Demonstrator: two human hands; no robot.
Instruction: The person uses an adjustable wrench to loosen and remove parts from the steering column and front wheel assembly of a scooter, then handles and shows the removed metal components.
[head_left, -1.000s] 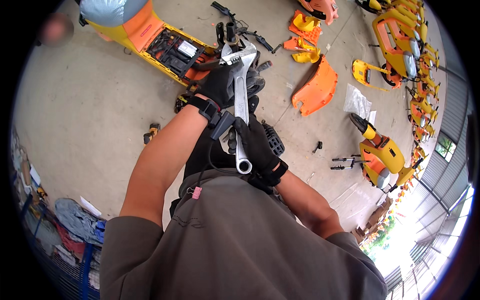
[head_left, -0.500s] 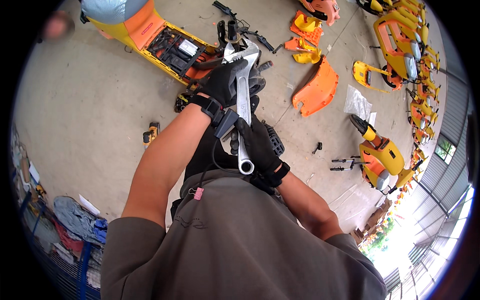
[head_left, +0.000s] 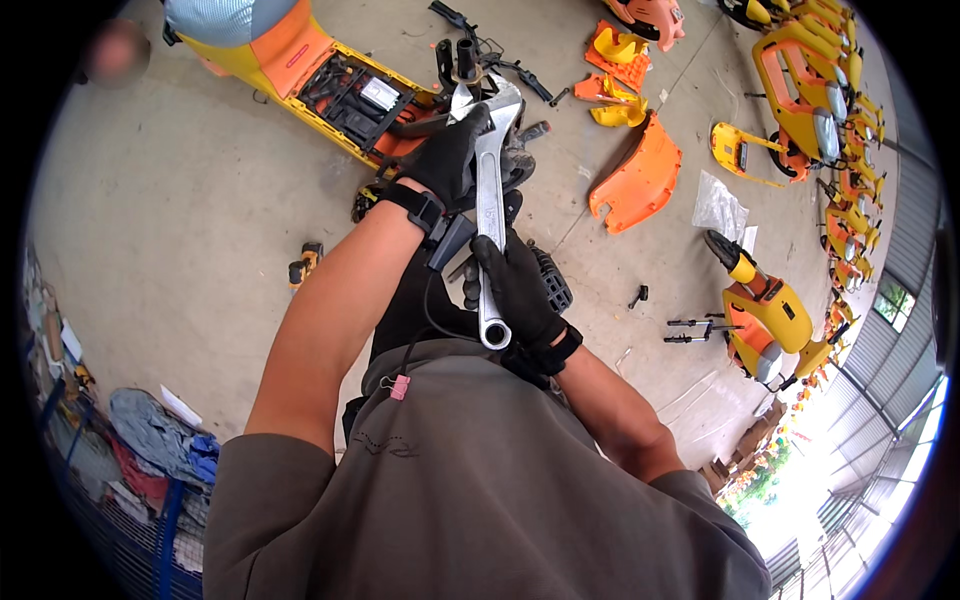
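Observation:
A large silver adjustable wrench (head_left: 490, 195) lies lengthwise in front of me, its jaw end away from me and its ring end near my waist. My left hand (head_left: 447, 163), in a black glove, is closed at the wrench's head. Lower down, my right hand (head_left: 520, 285), also gloved in black, is wrapped round the handle. The jaws sit by the black upright tube (head_left: 466, 62) at the front of a partly stripped yellow and orange scooter (head_left: 285, 45). Exactly what the jaws grip is hidden.
Black handlebars (head_left: 490, 55) lie beyond the tube. Orange panels (head_left: 637, 180) and yellow parts (head_left: 617, 105) are spread on the floor to the right. A yellow power tool (head_left: 305, 264) stands left of me. Another scooter body (head_left: 775, 315) lies at the right, before rows of scooters (head_left: 795, 90).

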